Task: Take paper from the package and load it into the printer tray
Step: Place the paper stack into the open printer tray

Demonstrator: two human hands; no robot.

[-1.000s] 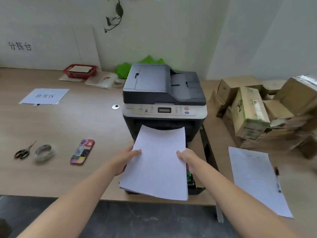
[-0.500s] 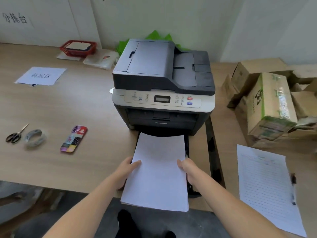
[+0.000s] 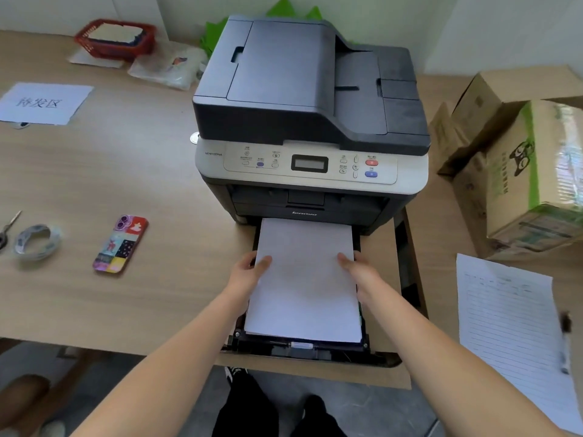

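A dark grey printer (image 3: pixel 310 99) stands on the wooden desk. Its black paper tray (image 3: pixel 303 346) is pulled out toward me at the desk's front edge. A stack of white paper (image 3: pixel 304 282) lies flat in the tray, its far end under the printer's front. My left hand (image 3: pixel 247 272) grips the stack's left edge, thumb on top. My right hand (image 3: pixel 362 272) grips the right edge the same way. The paper package is not in view.
A phone (image 3: pixel 120 244), a tape roll (image 3: pixel 36 242) and scissors (image 3: pixel 8 227) lie left of the printer. Cardboard boxes (image 3: pixel 517 171) crowd the right side. A lined sheet (image 3: pixel 511 326) with a pen (image 3: pixel 564 342) lies at the front right. A red basket (image 3: pixel 115 39) sits at the back.
The paper stack has gone from tilted above the tray to lying low and flat inside it. My head has come closer and looks more steeply down.
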